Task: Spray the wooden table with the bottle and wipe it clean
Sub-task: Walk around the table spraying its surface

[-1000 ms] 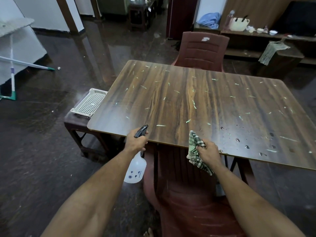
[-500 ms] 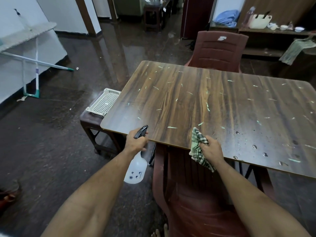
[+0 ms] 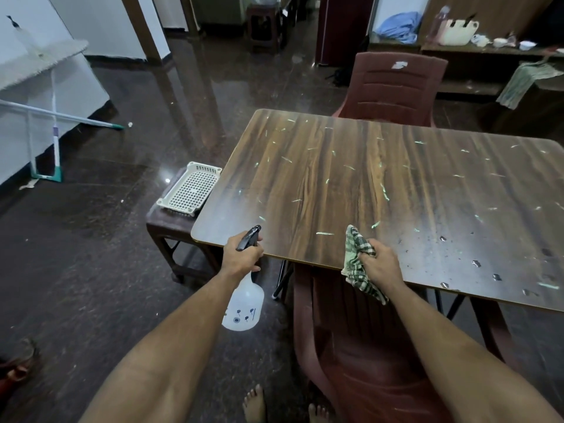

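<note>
Wooden table [image 3: 381, 190] now sits further right in view than 0.5 s ago; hands unchanged at its near edge. Left hand [image 3: 242, 257] grips spray bottle [image 3: 244, 306], body hanging below that edge, small dark printed marks unreadable. Right hand [image 3: 380, 265] clenches checked cloth [image 3: 357, 264]. Empty white basket [image 3: 190, 190] left of table.

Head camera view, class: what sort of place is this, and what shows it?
Most likely a home dining or living room: a wooden table with plastic chairs at both sides, a polished stone floor, and a shelf of cups and cloth behind.
</note>
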